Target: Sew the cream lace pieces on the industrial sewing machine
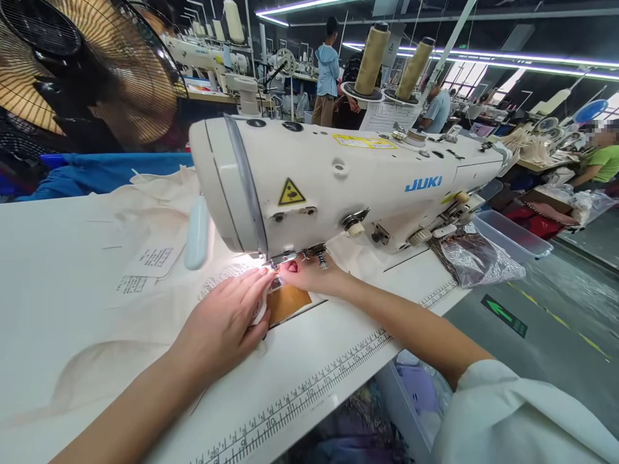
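A white sewing machine (309, 174) stands on the table, its needle area brightly lit. Pale cream fabric (159, 316) spreads over the tabletop on the left and runs under the machine head. My left hand (232, 309) lies on the fabric just left of the needle, fingers stretched out and pointing at the presser foot (276, 263). On the other side of the needle my right hand (309, 274) has its fingers curled in close to the foot. What they pinch is too small and glary to name. A brown plate (287, 304) shows between the hands.
A ruler strip (309, 393) runs along the table's front edge. Printed labels (155, 258) and a light-blue device (196, 235) lie left of the machine head. A plastic bag (478, 258) and clear bin (512, 232) sit at the right. A fan (130, 77) stands behind.
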Available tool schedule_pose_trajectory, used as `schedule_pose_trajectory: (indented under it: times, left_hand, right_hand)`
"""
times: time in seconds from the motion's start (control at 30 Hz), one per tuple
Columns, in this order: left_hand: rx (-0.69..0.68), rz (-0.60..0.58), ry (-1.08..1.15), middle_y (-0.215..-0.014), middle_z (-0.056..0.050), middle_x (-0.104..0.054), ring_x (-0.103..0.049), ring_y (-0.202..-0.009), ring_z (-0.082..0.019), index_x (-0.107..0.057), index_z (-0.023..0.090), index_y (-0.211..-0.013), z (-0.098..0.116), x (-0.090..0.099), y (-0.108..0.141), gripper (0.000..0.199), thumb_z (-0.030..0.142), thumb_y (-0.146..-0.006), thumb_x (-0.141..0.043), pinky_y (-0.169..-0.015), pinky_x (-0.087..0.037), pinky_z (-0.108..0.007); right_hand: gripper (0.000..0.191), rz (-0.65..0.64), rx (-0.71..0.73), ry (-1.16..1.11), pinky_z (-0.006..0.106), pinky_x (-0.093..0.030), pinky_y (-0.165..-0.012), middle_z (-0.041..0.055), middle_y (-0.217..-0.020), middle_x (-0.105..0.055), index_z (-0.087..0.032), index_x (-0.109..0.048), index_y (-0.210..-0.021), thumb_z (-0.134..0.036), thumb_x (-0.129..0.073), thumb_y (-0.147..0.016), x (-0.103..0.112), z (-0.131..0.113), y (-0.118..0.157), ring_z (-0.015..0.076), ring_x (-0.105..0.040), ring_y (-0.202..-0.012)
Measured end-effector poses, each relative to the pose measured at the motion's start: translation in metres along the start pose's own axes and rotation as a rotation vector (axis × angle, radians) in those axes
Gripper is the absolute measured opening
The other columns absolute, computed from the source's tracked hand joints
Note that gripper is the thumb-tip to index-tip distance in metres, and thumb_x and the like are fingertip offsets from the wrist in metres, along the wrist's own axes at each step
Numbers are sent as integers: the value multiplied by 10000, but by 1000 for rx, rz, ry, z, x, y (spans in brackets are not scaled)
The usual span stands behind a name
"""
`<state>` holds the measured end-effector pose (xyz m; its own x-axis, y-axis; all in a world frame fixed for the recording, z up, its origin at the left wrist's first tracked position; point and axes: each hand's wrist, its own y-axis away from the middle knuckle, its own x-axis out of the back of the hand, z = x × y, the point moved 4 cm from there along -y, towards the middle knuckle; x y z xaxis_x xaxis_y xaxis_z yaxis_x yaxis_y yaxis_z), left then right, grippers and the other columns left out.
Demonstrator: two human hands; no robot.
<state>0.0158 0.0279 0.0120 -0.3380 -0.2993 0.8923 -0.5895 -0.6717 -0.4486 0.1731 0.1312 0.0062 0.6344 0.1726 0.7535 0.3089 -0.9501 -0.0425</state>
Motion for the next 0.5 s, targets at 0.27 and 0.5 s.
schedule_pose_trajectory:
  times: [0.27,0.5]
  left_hand:
    - [-51,26,-103,-1364,-186,-630,-631,-1173,-320,-544,60,-1373,4,2,-2,469,302,-993,-415,-936,-540,-457]
    - [-54,26,-119,-1362,-180,-631,-621,-1189,-312,-507,56,-1412,5,2,-3,498,308,-993,-411,-951,-527,-441]
  right_hand:
    - [129,-26,88,296,252,-412,-697,-14,-688,-632,-231,-544,-698,-254,-521,-823,5,-4,13,150,-550,-726]
    - [184,-67,101,325,265,-383,-688,-19,-721,-643,-237,-576,-747,-295,-489,-898,8,-8,17,146,-548,-712]
